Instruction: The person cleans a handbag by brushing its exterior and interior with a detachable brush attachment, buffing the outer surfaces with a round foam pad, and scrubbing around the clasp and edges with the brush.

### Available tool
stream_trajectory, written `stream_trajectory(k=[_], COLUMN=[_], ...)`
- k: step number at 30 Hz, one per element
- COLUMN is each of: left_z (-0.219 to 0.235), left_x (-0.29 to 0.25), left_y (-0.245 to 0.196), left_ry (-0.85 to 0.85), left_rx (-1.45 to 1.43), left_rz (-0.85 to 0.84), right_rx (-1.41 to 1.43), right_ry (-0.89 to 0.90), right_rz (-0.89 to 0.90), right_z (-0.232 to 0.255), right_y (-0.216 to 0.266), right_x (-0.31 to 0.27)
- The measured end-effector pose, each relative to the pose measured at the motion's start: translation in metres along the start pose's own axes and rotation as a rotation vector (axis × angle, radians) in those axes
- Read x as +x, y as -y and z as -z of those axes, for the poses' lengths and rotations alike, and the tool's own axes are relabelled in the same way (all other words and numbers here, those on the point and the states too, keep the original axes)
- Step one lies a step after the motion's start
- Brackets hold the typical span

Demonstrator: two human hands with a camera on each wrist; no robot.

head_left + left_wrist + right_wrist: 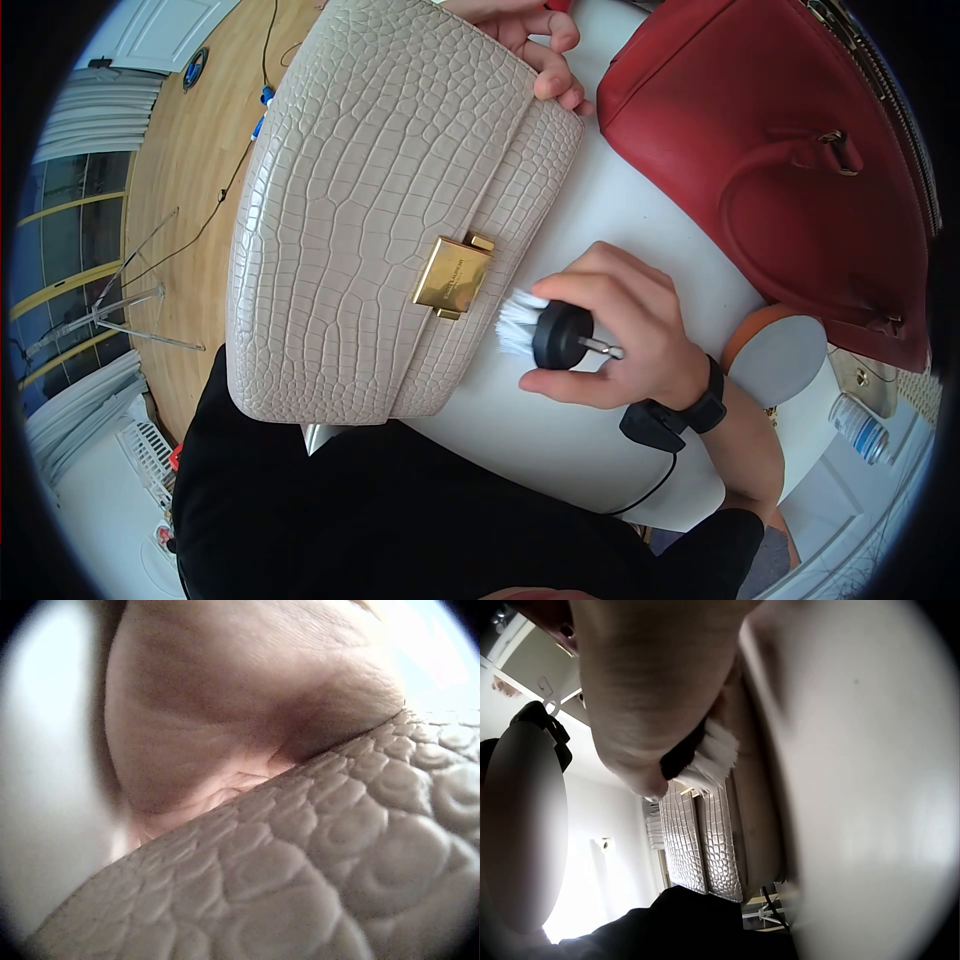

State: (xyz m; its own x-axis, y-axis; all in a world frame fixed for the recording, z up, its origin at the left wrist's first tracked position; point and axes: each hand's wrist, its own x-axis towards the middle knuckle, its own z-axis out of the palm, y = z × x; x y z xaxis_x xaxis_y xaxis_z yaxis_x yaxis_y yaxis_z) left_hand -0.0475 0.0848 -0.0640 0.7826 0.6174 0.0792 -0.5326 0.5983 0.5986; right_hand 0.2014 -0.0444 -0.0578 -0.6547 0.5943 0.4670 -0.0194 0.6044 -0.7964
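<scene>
A cream crocodile-textured handbag (370,180) is tilted over the near side of the white table (640,225), its gold clasp (454,274) facing up. At its far corner my left hand (535,50) grips the edge with curled fingers; in the left wrist view the palm (240,697) lies along the textured side. Between thumb and fingers my right hand (640,330) holds a round black drill brush (562,336) with white bristles and a metal shank. Those bristles (714,757) point at the bag's flap edge, just right of the clasp.
A large red handbag (720,130) lies at the right back of the table. Nearer stands a round orange-sided object with a grey top (782,352), and beyond it a can (858,428). A metal rack (140,300) stands on the wooden floor at left.
</scene>
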Motion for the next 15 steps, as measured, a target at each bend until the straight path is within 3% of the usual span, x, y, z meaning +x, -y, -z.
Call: stream_trajectory(k=[3, 4, 7, 9, 12, 15], left_z=[0.0068, 0.0065, 0.0043, 0.0011, 0.0015, 0.0028], left_x=[0.0039, 0.0053, 0.0005, -0.0023, -0.0022, -0.0036], left_y=[0.0027, 0.0037, 0.0012, 0.0005, -0.0032, -0.0023], left_ry=[0.079, 0.125, 0.051, 0.027, -0.014, -0.014], left_rx=[-0.008, -0.007, -0.075, -0.036, -0.024, -0.037], left_rz=[-0.013, -0.036, 0.005, -0.016, 0.005, 0.006], right_rx=[-0.122, -0.124, -0.188, -0.175, 0.110, 0.018], right_ry=[-0.025, -0.056, -0.193, -0.195, 0.020, 0.055], right_rz=[-0.067, -0.178, -0.211, -0.196, -0.052, -0.060], right_z=[-0.0056, -0.0038, -0.0018, -0.0024, -0.0107, -0.0112], right_y=[-0.0078, -0.0046, -0.0060, -0.0023, -0.0026, -0.0040], right_x=[-0.0016, -0.0011, 0.0034, 0.0026, -0.0034, -0.0026])
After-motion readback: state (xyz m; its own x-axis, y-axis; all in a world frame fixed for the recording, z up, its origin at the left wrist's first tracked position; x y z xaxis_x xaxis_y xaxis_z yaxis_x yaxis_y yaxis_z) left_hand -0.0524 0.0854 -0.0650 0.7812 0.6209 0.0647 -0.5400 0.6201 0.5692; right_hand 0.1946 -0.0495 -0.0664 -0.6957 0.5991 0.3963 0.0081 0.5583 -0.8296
